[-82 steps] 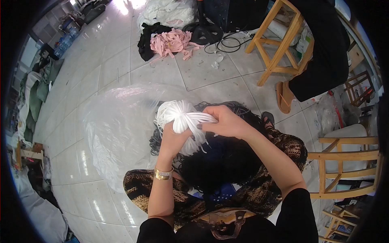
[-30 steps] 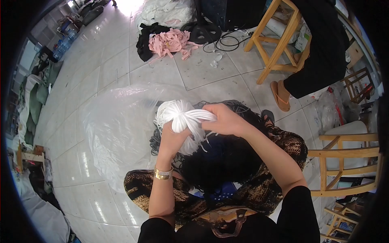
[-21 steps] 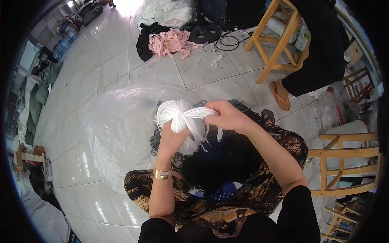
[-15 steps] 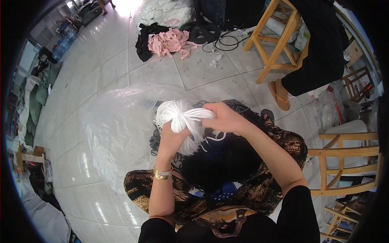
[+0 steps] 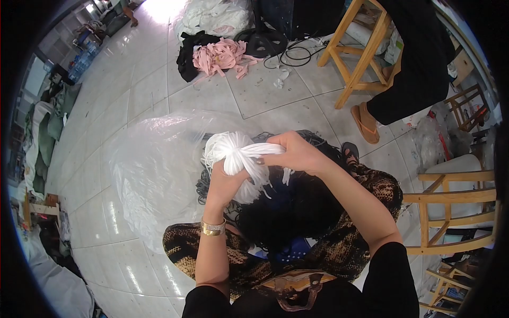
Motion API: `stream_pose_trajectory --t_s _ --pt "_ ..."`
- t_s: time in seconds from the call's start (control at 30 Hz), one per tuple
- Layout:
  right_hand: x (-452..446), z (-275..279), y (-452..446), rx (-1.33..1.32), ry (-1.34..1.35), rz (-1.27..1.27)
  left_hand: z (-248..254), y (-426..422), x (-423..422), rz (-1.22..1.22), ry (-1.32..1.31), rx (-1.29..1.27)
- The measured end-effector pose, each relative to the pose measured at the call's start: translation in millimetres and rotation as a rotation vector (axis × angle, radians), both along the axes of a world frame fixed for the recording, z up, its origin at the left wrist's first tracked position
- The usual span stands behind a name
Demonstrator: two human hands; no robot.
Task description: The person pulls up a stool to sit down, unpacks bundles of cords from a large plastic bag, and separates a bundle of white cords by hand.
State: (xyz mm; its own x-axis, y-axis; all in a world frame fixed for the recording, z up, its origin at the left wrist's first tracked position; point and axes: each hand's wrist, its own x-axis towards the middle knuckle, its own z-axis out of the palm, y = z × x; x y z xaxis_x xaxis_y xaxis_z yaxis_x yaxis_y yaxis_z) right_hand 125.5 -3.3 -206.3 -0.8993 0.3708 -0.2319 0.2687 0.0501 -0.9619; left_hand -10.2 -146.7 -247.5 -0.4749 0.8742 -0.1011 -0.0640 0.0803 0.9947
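A bundle of white cords (image 5: 233, 146) is gathered in front of me, its strands meeting at a knot-like middle and hanging loose below. My left hand (image 5: 225, 183) is wrapped round the bundle from the near left side. With thumb and fingers, my right hand (image 5: 291, 152) pinches a lock of the strands and holds it out to the right. Loose cord ends hang just under my right hand. Beneath both hands, a heap of black and grey cords (image 5: 281, 212) lies across my lap and the floor.
A clear plastic sheet (image 5: 154, 175) spreads on the tiles at left. Pink fabric strips (image 5: 220, 55) lie ahead beside black cloth. At upper right a person in dark trousers (image 5: 408, 90) is by a wooden stool (image 5: 350, 53). A wooden chair frame (image 5: 450, 199) is at right.
My right hand has shifted very slightly, and the lock of strands is drawn a little straighter. The loose ends below it hang closer together. My left hand stays in place.
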Motion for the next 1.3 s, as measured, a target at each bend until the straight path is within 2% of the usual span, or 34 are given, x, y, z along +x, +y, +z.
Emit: stream_pose_trajectory --t_s 0.23,0.33,0.43,0.63,0.73,0.83,0.93,1.07,1.27,1.3 --pt "-2 -12 5 -0.263 0.048 -0.032 0 -1 0 -0.036 -0.034 -0.007" --pt "0 -5 2 -0.116 0.000 0.038 0 -2 -1 -0.042 -0.067 -0.009" --pt "-1 -11 -3 -0.036 0.100 0.082 -3 -2 -2 -0.037 -0.057 -0.003" --pt "-2 -15 0 0.157 0.027 0.131 -3 -2 -2 -0.035 -0.075 -0.009" --pt "0 -9 2 -0.098 -0.005 0.064 0 -3 -2 -0.041 -0.086 -0.003" --pt "-4 -17 3 -0.218 0.122 0.041 0 -3 -2 -0.044 -0.093 0.006" --pt "-1 -12 0 -0.248 0.040 0.089 0 -2 -2 -0.039 -0.104 0.016" --pt "-5 -22 -9 0.129 0.161 0.078 -2 -2 -2 -0.010 -0.105 0.019" --pt "-4 -21 -6 0.123 0.068 0.061 -1 -3 -3 -0.015 -0.091 -0.008" --pt "-3 -18 -5 0.040 0.057 0.052 0 -3 -3 -0.019 -0.099 -0.012"
